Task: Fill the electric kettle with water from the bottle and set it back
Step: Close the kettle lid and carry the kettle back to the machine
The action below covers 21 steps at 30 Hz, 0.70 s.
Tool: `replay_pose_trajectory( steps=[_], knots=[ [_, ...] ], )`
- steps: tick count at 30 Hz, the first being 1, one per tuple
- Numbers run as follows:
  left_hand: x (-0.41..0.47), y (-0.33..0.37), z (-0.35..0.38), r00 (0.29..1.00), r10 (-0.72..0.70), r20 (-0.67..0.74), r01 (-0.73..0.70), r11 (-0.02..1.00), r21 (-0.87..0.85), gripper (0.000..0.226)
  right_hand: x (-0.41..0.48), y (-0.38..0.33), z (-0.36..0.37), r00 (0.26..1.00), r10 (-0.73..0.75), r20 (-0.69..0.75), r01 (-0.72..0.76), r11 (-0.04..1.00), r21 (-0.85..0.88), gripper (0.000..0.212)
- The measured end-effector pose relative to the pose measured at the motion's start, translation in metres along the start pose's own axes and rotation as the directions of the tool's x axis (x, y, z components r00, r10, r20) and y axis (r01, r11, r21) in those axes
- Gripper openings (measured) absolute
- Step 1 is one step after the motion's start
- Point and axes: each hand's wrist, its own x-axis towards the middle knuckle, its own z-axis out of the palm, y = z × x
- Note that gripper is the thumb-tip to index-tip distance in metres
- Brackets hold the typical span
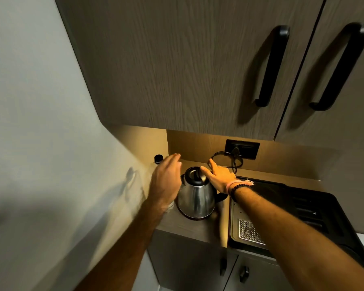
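narrow wood-grain counter (pixel 198 227), wall to its left: upright polished steel electric kettle (pixel 197 198) stands mid-counter. clear black-capped water bottle (pixel 158 160) stands at the back left corner, just beyond the spread, empty left hand (pixel 166 177). right hand (pixel 219 176), open, fingertips on kettle lid.

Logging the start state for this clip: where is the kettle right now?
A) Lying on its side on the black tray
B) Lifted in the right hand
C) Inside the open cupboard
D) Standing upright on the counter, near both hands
D: the kettle stands upright on the counter, right hand at its lid, left hand beside it.
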Motion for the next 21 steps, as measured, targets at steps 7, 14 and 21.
replay_pose_trajectory(
  steps=[7, 14, 21],
  knots=[
    [-0.011, -0.006, 0.071, 0.804, -0.12, 0.582, -0.034, 0.968, 0.248, 0.091, -0.015, 0.015, -0.017, 0.999, -0.035, -0.012, 0.034, 0.992, -0.118, 0.076],
    [-0.02, -0.017, 0.084, 0.84, -0.093, 0.535, -0.044, 0.97, 0.237, 0.095, -0.026, 0.018, -0.026, 0.996, -0.089, 0.01, 0.089, 0.988, -0.128, 0.075],
    [-0.029, -0.02, 0.091, 0.886, -0.172, 0.43, 0.128, 0.983, 0.129, 0.098, -0.024, 0.017, -0.014, 0.991, -0.126, 0.035, 0.127, 0.991, -0.052, 0.072]
  ],
)
